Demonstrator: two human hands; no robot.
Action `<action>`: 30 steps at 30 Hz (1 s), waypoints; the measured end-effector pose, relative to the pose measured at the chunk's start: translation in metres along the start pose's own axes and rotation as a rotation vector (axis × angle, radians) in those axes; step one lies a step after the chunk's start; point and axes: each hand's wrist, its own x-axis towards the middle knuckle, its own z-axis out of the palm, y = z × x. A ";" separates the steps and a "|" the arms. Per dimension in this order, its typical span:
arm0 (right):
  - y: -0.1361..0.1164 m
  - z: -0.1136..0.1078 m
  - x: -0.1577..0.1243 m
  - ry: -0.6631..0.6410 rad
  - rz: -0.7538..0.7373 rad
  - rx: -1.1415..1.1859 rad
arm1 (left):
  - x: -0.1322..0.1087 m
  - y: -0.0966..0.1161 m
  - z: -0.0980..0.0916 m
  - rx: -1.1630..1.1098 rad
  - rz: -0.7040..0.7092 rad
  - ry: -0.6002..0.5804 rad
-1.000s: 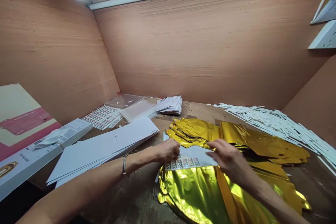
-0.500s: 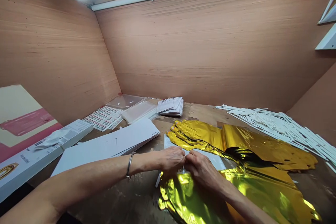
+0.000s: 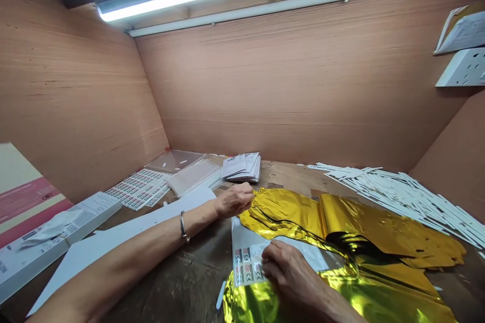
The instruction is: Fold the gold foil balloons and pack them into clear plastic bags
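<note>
**Hands split: left goes to the foil stack, right stays on the packet**

Half a second ago both hands were together at the near edge of the gold foil stack (image 3: 303, 212), fingers meeting over the printed packet. Now they are apart. The left hand (image 3: 233, 201) has moved up to the stack's left end and pinches the crinkled foil edge there between thumb and fingers. The right hand (image 3: 291, 275) has dropped to the near side of the stack. It lies knuckles-up on the printed packet (image 3: 246, 257), with its fingertips at the strip of warning symbols. Whether it grips the packet or only presses it down cannot be told.

The packet lies flat just in front of the stack, partly on a loose gold foil piece (image 3: 348, 298) that spreads toward the viewer. In the work in hand, one hand is now on the foil and the other on the packet.

Edges and room:
- Left of the stack, the white card sheets (image 3: 125, 232) lie under the left forearm.
- Beyond those cards are a long box (image 3: 56, 227) and sticker sheets (image 3: 138, 189).
- Behind the stack sit clear bags (image 3: 193, 174) and a pile of leaflets (image 3: 242, 166).
- To the stack's right, a heap of white strips (image 3: 409, 192) runs to the bench edge.
- Bare workbench (image 3: 189, 272) shows only on the near left of the stack and in a patch behind it, before the back wall.
</note>
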 end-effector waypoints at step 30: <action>0.048 -0.025 0.096 0.230 0.075 -0.315 | 0.027 -0.049 0.048 0.136 0.474 -0.225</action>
